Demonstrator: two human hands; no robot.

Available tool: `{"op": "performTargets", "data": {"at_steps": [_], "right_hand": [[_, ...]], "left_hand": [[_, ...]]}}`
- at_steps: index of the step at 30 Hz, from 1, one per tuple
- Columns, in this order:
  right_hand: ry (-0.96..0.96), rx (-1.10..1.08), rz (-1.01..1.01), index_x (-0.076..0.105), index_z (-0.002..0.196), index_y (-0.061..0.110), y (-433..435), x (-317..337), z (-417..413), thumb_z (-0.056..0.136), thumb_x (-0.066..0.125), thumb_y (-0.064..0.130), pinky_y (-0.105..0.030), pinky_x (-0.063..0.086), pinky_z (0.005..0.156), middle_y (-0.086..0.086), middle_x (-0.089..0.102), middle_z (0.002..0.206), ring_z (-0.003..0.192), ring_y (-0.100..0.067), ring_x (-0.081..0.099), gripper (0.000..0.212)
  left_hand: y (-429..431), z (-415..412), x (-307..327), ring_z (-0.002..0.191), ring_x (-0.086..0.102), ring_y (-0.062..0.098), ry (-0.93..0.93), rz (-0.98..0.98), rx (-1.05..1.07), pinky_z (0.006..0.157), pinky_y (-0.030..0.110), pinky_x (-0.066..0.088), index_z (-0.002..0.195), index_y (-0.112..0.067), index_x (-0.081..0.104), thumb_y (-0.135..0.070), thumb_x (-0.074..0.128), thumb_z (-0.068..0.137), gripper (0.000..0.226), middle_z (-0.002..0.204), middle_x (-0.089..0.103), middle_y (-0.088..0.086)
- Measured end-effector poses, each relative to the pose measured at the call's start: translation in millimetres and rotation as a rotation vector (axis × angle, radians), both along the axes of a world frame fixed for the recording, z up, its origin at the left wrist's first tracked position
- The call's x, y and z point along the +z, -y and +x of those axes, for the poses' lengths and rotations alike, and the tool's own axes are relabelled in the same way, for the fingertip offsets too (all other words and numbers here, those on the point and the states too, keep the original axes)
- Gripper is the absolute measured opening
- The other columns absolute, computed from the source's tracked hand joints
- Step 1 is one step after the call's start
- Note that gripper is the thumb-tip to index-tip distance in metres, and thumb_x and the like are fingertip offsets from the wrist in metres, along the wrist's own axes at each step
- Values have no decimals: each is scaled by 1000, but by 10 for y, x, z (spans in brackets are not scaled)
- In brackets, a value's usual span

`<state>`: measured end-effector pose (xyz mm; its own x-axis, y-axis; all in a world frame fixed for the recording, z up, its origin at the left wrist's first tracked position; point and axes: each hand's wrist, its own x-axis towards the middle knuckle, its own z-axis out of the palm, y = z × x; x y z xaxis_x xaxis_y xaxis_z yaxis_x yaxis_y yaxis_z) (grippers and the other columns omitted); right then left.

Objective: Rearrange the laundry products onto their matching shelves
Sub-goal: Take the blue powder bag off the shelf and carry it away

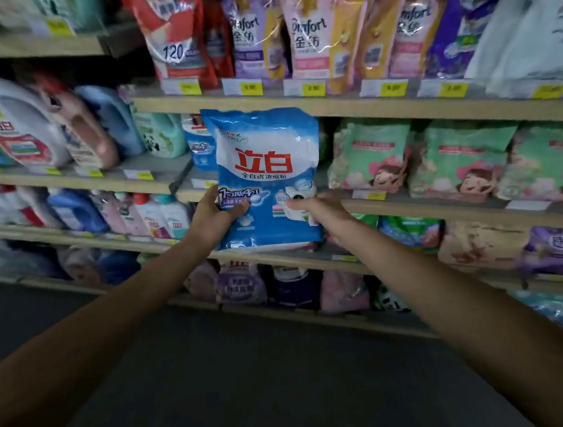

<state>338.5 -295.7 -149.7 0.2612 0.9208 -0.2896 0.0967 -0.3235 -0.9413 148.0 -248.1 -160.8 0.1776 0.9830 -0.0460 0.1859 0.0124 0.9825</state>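
Before the middle shelf [420,208], one blue-and-white Liby washing-powder bag [265,166] is held upright in the air. The left hand [215,219] is clamped on its lower left edge, thumb across the front, and the right hand [321,213] grips the lower right corner. Placement looks unfinished: the bag is not yet set down. One matching blue bag [198,145] stands just behind it. Three green cartoon-face bags [371,156] sit to the right, with three Comfort pouches [245,34] readable above.

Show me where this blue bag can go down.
Bare grey shelf shows in front of the teal panda bottle. The green bags and Comfort pouches sit packed tight. What lies behind the blue bag is hidden.
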Motion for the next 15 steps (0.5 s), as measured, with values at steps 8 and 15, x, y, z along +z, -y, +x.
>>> {"op": "performTargets", "data": {"at_steps": [8, 15], "right_hand": [[77, 94, -184, 49, 66, 16, -909, -542, -470, 81, 72, 31, -25, 31, 49, 2, 46, 56, 54, -11, 45, 31], [88, 116, -209, 48, 62, 17, -1905, -772, -619, 82, 72, 33, -24, 30, 49, 3, 47, 50, 50, -12, 41, 34]], "left_hand": [[-645, -508, -605, 108, 62, 27, 27, -164, 91, 95, 44, 51, 125, -5, 48, -12, 68, 85, 45, 120, 63, 13], [-1585, -642, -724, 80, 60, 4, -4, -134, 115, 64, 9, 54, 122, -5, 50, -4, 65, 86, 39, 108, 61, 7]]}}
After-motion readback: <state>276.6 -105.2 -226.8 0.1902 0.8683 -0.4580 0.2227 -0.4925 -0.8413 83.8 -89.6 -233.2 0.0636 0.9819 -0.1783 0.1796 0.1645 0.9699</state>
